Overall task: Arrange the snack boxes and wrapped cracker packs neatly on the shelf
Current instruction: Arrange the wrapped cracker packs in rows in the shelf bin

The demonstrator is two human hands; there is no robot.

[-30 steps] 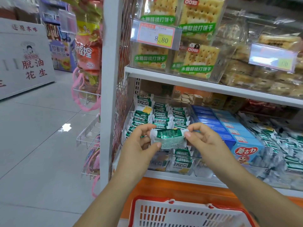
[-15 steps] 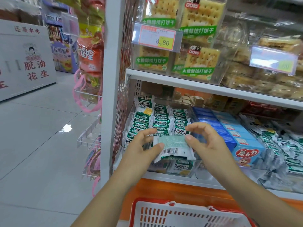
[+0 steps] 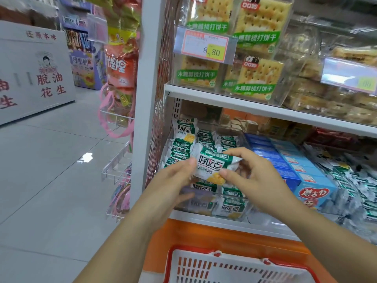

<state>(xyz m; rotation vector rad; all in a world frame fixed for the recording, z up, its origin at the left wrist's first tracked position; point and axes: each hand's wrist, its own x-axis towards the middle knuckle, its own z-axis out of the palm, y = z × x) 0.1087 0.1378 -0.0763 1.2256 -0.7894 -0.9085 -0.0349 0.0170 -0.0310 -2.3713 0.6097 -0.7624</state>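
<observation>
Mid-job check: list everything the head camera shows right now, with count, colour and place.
held cracker pack: one, green and white, in front of the lower shelf
shelved cracker packs: many, green and white, rows at lower shelf's left end
blue snack boxes: several, blue, one row right of those packs
silver-green packs: many, piled, lower shelf far right
clear cracker boxes: at least four, green labels, upper shelf
price tag: one, red-edged, reads 8.80, upper shelf front
basket: one, red and white, bottom of view
left hand: one, grips held pack's left end
right hand: one, pinches its right end
</observation>
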